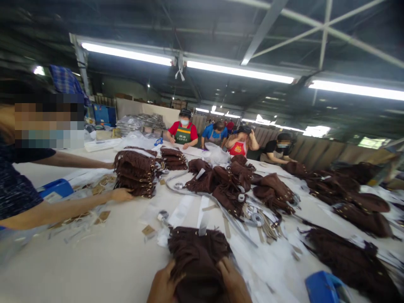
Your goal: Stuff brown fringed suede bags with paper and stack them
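Observation:
At the bottom centre, my left hand (164, 284) and my right hand (234, 283) grip the two sides of a brown fringed suede bag (197, 256) that rests on the white table (104, 261). The fingers of both hands curl into the material. A white paper tag (203, 219) sticks out at the bag's far edge. Only the backs of the hands and parts of the fingers show.
A person at the left reaches both arms to a stack of brown fringed bags (135, 173). More brown bags (230, 185) and straps lie across the table, with small tags (147, 229). Blue bins (322, 288) sit near the edges. Several masked workers (183, 131) sit at the far end.

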{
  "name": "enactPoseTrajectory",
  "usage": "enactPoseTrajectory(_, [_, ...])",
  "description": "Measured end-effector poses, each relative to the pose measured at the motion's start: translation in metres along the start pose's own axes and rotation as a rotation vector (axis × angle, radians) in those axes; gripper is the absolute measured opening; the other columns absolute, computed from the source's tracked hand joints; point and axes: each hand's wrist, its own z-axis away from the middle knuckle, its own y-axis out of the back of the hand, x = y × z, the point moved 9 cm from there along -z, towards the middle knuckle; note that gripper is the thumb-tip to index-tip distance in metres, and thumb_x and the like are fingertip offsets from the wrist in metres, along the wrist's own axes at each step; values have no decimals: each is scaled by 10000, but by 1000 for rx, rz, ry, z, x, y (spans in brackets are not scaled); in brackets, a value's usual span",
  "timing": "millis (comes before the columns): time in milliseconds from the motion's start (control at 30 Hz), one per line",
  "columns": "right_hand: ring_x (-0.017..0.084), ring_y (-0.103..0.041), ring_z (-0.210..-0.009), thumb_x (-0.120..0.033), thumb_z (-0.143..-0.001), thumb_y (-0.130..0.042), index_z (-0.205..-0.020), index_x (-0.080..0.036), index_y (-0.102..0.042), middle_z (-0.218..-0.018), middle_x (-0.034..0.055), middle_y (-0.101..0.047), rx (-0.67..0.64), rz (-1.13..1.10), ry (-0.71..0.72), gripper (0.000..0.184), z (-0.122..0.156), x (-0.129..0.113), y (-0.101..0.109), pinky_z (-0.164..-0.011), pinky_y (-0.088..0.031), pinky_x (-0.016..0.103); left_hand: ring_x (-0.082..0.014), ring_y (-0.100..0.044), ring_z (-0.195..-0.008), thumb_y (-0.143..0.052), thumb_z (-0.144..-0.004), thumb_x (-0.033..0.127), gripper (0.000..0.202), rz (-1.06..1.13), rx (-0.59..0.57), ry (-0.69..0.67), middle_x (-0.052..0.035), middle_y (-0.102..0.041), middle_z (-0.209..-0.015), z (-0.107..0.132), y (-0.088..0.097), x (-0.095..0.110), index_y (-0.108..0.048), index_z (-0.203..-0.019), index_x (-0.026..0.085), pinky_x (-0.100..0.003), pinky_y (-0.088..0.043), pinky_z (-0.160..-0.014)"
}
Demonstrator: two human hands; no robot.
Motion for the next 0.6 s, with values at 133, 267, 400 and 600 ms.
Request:
enactPoseTrajectory(133, [216, -577, -941, -52, -837, -491, -983, -189, -605, -990, 83, -612, 62, 99, 78, 230, 9, -21, 9, -768, -480, 289, -215, -655, -715, -655, -738, 457, 254, 83, 68, 222, -16, -696, -737, 4, -2, -21, -599, -794, 216, -297, -520, -643])
enactPoseTrajectory(267, [215, -575, -941, -161, -893, -530, -1072, -195, -601, -1016, 81, -612, -81, 159, 80, 195, 2, -35, 31, -784, -466, 310, -174, -614, -586, -677, -746, 458, 264, 117, 74, 355, 2, -652, -706, 2, -7, -51, -578, -808, 221, -275, -482, -526])
enactPoseTrajectory(400, [273, -554, -1086, -349, -892, -585, -1303, -205, -517, -1222, 116, -599, -106, 165, 116, 441, -13, -57, 65, -881, -461, 397, -181, -621, -587, -678, -751, 453, 282, 129, 61, 389, -5, -670, -752, 3, -10, -56, -607, -908, 230, -285, -487, -514])
enactPoseTrajectory(600, [192, -652, -999, -217, -928, -490, -1321, -185, -496, -1166, 84, -679, 5, -71, 165, 395, -27, -76, 66, -847, -520, 300, -241, -674, -742, -648, -745, 495, 332, 102, 54, 327, -53, -721, -809, 9, -3, -22, -636, -902, 203, -316, -530, -609])
